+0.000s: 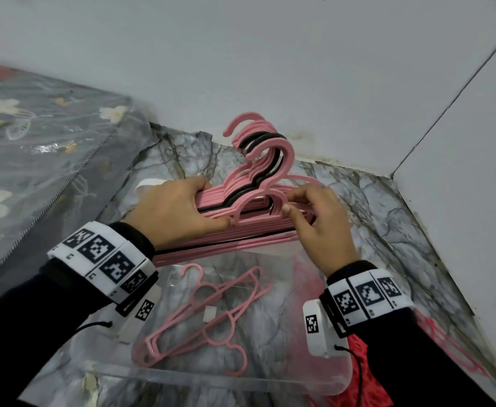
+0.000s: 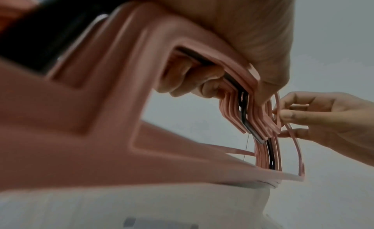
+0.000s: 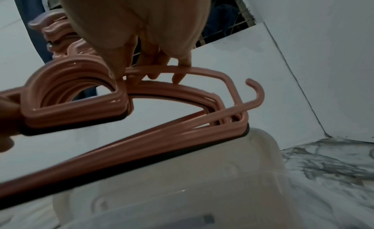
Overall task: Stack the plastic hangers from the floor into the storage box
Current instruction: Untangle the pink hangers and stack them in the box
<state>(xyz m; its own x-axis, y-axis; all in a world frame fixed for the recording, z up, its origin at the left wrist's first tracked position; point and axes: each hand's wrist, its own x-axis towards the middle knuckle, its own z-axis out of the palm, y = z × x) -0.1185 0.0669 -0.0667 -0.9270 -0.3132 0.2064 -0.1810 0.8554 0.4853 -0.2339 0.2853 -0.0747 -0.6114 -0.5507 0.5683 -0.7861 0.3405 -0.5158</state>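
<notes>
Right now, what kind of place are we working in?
Probably a bedroom corner at home: a floral-covered mattress beside a marble-patterned floor, plain white walls, and a clear storage box on the floor.

Held hanger bundle (image 1: 252,207) spans the open storage box (image 1: 241,377).

Right hand (image 3: 141,40) fingertips (image 3: 178,79) on pink hanger bundle (image 3: 81,114).

The bundle of hangers (image 1: 258,183) sits over the storage box (image 1: 270,377) at its 12 o'clock rim; loose hangers (image 1: 205,315) lie inside it; the mattress (image 1: 35,142) lies at 10 o'clock; the wall (image 1: 270,54) stands behind.
</notes>
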